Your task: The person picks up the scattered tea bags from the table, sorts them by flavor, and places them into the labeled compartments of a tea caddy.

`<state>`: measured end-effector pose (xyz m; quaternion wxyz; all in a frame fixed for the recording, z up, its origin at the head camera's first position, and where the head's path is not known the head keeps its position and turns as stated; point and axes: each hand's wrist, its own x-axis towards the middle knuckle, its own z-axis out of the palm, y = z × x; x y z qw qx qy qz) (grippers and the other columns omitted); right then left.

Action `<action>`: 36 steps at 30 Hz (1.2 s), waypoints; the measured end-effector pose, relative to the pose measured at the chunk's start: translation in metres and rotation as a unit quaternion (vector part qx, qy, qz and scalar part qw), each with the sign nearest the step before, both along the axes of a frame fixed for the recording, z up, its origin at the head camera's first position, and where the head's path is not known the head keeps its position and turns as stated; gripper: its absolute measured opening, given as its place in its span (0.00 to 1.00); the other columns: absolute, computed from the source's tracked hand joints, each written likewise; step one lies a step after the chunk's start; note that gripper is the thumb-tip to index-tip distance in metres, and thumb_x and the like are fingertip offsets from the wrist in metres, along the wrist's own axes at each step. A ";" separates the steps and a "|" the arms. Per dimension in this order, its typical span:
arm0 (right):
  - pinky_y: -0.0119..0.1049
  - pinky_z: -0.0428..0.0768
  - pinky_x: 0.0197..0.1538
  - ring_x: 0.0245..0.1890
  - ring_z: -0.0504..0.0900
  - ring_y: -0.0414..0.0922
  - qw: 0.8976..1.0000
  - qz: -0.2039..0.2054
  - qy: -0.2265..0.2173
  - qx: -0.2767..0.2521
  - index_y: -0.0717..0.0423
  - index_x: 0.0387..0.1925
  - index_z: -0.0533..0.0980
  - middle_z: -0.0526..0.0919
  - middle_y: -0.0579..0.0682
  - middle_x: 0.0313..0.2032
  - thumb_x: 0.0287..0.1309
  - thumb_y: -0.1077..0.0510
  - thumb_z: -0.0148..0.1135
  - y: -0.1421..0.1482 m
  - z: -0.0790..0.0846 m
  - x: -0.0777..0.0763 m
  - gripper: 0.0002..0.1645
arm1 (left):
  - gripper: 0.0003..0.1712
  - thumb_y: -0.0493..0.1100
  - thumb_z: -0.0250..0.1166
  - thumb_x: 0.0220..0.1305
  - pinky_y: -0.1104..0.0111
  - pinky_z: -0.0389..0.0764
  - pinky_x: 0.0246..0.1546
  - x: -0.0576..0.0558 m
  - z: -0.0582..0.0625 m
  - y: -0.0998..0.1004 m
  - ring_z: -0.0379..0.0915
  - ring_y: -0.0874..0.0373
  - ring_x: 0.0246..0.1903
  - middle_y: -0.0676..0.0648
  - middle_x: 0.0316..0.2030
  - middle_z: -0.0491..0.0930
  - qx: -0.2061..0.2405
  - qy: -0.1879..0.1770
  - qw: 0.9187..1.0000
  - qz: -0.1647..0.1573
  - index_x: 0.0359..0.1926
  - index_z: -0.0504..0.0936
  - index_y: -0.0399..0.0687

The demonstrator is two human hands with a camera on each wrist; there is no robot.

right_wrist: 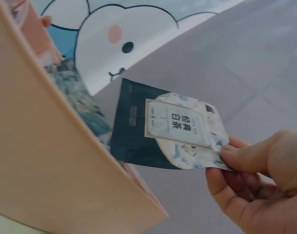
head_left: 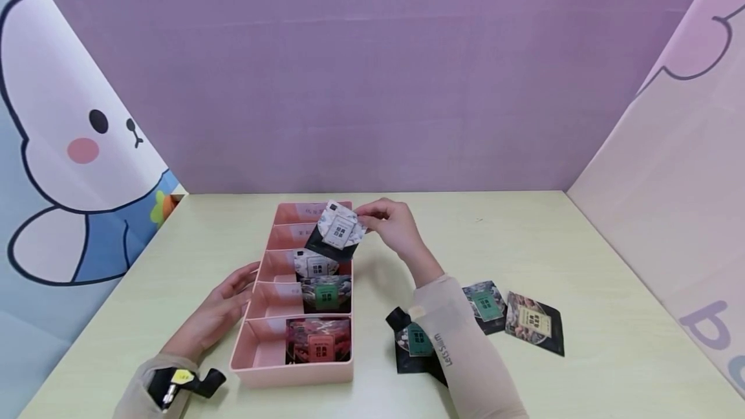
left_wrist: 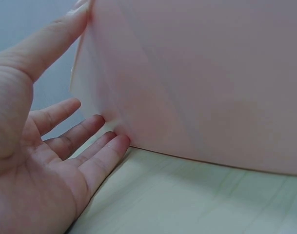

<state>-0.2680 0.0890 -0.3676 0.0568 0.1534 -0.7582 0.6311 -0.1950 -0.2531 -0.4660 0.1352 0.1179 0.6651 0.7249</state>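
Observation:
My right hand (head_left: 398,228) pinches a tea sachet (head_left: 340,230) with a white label by its edge, thumb against fingers. The sachet hangs tilted above a long pink box (head_left: 291,377) split into several compartments. From the nearest compartment back stand a red-labelled sachet (head_left: 319,340), a green-labelled sachet (head_left: 327,296) and another white-labelled sachet (head_left: 316,266). My left hand (head_left: 218,312) lies along the box's left side. In the left wrist view its fingers (left_wrist: 102,156) are loosely extended at the foot of the box wall, with the thumb up along its edge.
To the right on the pale table (head_left: 454,231) lie a green-labelled sachet (head_left: 485,306) and a beige-labelled sachet (head_left: 535,322). Nearer, another green-labelled sachet (head_left: 419,340) is partly covered by the right sleeve. A purple wall (head_left: 372,83) stands behind, with printed panels at both sides.

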 end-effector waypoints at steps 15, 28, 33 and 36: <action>0.32 0.77 0.32 0.32 0.76 0.43 0.994 0.055 0.009 0.094 0.62 0.40 0.86 0.81 0.50 0.33 0.60 0.68 0.66 -0.020 -0.008 0.007 0.08 | 0.31 0.36 0.53 0.75 0.72 0.74 0.57 -0.001 0.002 0.002 0.70 0.70 0.57 0.61 0.60 0.68 0.011 -0.006 1.000 -0.009 0.74 0.55 0.45; 0.30 0.79 0.35 0.35 0.79 0.40 0.981 0.111 0.016 0.157 0.60 0.40 0.87 0.84 0.51 0.40 0.60 0.67 0.67 -0.023 -0.015 0.009 0.07 | 0.34 0.36 0.53 0.75 0.72 0.74 0.57 -0.002 0.003 0.004 0.70 0.69 0.58 0.58 0.61 0.67 0.010 -0.008 1.000 -0.008 0.76 0.50 0.38; 0.31 0.82 0.37 0.35 0.82 0.40 0.980 0.118 -0.004 0.158 0.59 0.41 0.86 0.86 0.51 0.40 0.61 0.66 0.67 -0.024 -0.015 0.010 0.08 | 0.35 0.36 0.53 0.75 0.72 0.74 0.57 -0.002 0.004 0.005 0.69 0.69 0.58 0.56 0.62 0.65 0.004 -0.012 1.000 -0.008 0.76 0.49 0.38; 0.32 0.82 0.38 0.35 0.82 0.40 0.980 0.118 -0.013 0.159 0.58 0.41 0.87 0.87 0.49 0.39 0.61 0.66 0.67 -0.024 -0.015 0.011 0.08 | 0.35 0.36 0.53 0.75 0.72 0.74 0.57 -0.003 0.004 0.005 0.69 0.69 0.58 0.56 0.62 0.65 0.003 -0.013 1.000 -0.008 0.76 0.48 0.38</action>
